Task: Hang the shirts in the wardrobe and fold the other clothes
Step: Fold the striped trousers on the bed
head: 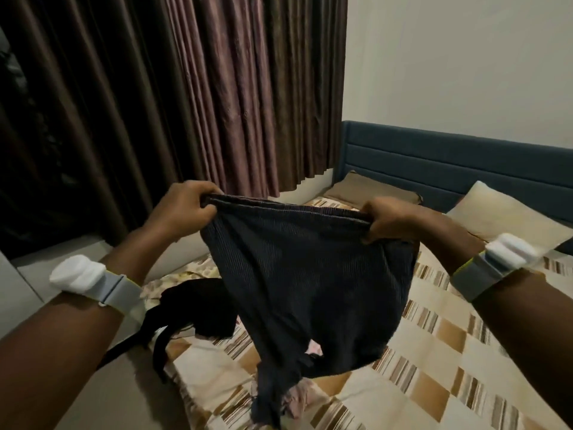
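Left hand [183, 206] and right hand [389, 223] each grip one end of the hem of a dark ribbed garment [307, 287], held stretched above the bed [434, 352]; its lower end touches the bedcover. A black garment [198, 308] lies on the bed's left edge, w/ part hanging over.

Your left hand [183, 206] and right hand [389, 223] are raised ahead of you, well apart, fingers curled in a pinch. Both forearms reach forward, each wrist apparently wearing a grey strap.
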A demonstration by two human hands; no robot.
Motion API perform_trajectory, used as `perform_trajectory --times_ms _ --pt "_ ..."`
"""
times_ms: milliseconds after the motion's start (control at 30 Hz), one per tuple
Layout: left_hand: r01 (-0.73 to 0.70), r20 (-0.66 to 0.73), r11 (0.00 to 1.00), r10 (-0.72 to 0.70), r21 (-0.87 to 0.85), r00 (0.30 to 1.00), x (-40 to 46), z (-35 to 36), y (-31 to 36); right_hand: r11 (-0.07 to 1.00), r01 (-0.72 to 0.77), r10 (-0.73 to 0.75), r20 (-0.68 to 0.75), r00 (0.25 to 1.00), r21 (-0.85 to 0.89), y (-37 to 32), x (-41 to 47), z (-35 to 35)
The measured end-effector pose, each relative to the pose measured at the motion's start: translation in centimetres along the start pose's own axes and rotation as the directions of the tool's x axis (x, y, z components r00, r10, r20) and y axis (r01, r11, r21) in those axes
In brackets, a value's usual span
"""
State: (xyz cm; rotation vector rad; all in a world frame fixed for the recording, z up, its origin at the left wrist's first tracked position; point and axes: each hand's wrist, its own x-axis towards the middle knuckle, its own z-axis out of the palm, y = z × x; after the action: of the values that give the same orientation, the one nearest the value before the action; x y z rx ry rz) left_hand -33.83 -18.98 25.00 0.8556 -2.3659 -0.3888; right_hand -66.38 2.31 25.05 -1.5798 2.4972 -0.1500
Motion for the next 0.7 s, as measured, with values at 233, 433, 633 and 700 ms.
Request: perform_trajectory --times_ms 233,433,633,700 --pt "0.155 -0.119 0.789 -0.277 -0.595 0.953 1.7 -2.3 -2.2 0.747 0.207 -0.059 -0.248 0.967 0.631 2.9 -0.9 -2.5" --pt "0.047 -0.101 0.631 -0.197 -0.774 0.975 4.0 -5.0 1.0 0.616 0.475 -0.057 -0.566 0.822 0.628 3.2 -1.3 -5.9" --pt "0.123 0.138 0.617 -0.024 -0.778 0.990 4.6 -5.3 1.8 0.224 0.394 0.183 -0.436 0.881 0.891 3.6 -0.8 -6.4" --pt "0.267 0.386 0.789 -0.042 -0.553 0.922 3.8 -3.9 1.0 0.440 0.132 0.128 -0.208 0.970 0.888 4.2 -1.0 -4.3"
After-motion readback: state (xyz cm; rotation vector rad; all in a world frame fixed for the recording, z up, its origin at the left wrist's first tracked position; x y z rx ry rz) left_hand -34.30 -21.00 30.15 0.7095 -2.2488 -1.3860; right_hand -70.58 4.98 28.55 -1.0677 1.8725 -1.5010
